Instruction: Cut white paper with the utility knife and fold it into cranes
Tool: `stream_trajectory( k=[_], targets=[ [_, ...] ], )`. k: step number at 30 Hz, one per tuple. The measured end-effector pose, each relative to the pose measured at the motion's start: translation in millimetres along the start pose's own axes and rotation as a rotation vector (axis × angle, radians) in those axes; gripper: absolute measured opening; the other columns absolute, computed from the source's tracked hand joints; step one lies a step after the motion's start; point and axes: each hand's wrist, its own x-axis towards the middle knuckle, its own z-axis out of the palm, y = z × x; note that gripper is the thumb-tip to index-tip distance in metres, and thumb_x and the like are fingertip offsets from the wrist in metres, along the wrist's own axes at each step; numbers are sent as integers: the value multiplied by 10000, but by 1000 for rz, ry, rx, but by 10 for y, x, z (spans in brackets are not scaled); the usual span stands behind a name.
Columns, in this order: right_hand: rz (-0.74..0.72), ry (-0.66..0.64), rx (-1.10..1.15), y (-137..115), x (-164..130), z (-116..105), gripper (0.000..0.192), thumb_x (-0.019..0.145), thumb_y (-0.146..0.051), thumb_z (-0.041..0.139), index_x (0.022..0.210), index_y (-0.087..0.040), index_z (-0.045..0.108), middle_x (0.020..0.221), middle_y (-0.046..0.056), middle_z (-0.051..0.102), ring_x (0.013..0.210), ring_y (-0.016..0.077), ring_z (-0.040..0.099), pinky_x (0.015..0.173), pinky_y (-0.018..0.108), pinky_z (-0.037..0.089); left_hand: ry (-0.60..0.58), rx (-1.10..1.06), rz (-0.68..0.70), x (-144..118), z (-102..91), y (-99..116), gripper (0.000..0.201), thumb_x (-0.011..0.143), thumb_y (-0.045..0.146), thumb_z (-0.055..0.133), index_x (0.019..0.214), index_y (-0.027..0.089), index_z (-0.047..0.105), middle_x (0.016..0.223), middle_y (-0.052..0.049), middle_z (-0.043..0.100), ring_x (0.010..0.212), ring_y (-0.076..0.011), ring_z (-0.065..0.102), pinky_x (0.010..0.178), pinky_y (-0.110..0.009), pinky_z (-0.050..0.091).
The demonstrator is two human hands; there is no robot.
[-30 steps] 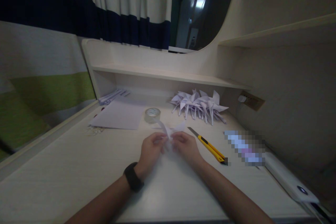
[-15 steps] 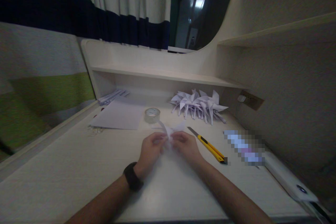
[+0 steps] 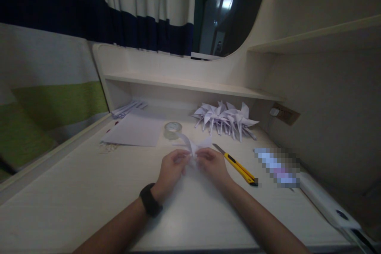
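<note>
Both of my hands pinch a small folded white paper piece (image 3: 193, 145) just above the desk (image 3: 89, 190). My left hand (image 3: 172, 170), with a black band on its wrist, grips the piece from the left. My right hand (image 3: 212, 165) grips it from the right, fingertips nearly touching the left ones. Two pointed paper flaps stick up and away beyond my fingers; the part inside my fingers is hidden.
A roll of clear tape (image 3: 173, 130) and a white paper sheet (image 3: 133, 130) lie beyond my hands. A yellow utility knife (image 3: 238, 165) lies right of them. A heap of folded white paper shapes (image 3: 226, 118) sits under the shelf (image 3: 190, 84). A white device (image 3: 327, 205) lies far right.
The paper flaps have spread a little wider and the right flap has risen slightly. My hands stay in almost the same place.
</note>
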Motion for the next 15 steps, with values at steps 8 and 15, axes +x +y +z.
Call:
stream_trajectory(
  k=[8, 15],
  targets=[
    [-37, 28, -62, -4, -17, 13, 160, 640, -215, 721, 785, -175, 668, 688, -1, 671, 442, 95, 542, 425, 206, 420, -32, 13, 7, -18, 38, -4, 272, 724, 352, 661, 892, 140, 638, 639, -10, 643, 295, -46, 404, 304, -185, 258],
    [-76, 90, -92, 30, 40, -43, 121, 663, -252, 725, 736, -171, 671, 532, -30, 601, 417, 97, 519, 418, 202, 394, 108, 249, 26, -13, -65, 154, 368, 760, 400, 615, 1055, 182, 629, 666, -16, 686, 339, -101, 477, 360, -219, 339]
  ],
)
